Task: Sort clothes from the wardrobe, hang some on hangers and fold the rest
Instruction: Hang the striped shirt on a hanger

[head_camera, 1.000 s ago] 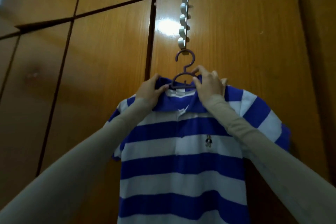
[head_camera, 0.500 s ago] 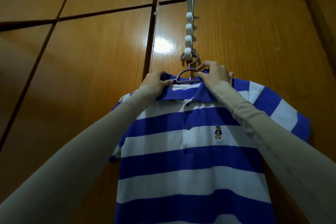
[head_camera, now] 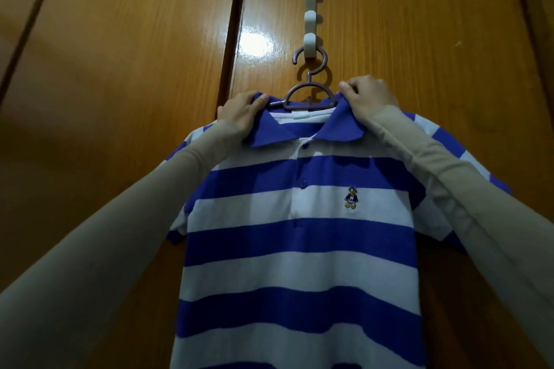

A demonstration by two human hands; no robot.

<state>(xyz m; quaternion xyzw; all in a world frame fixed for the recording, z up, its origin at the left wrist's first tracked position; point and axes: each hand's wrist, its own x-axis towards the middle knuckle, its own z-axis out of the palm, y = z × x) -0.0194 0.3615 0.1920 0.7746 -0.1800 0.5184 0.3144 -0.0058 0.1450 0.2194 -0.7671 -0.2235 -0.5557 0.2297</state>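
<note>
Now the blue-and-white striped cotton polo shirt (head_camera: 299, 249) hangs on a purple plastic hanger (head_camera: 308, 99), hooked over the lowest peg of a white plastic over-door hook strip (head_camera: 311, 9) on the wooden wardrobe door (head_camera: 135, 69). Both the left hand (head_camera: 239, 112) and right hand (head_camera: 367, 96) pinch the collar, fingers curled on cloth. It looks light, soft and limp; I would hold it by the collar or shoulder seams.

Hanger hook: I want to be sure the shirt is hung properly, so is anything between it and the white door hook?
Nothing visible: the hanger already sits on the door hook's lowest peg.
</note>
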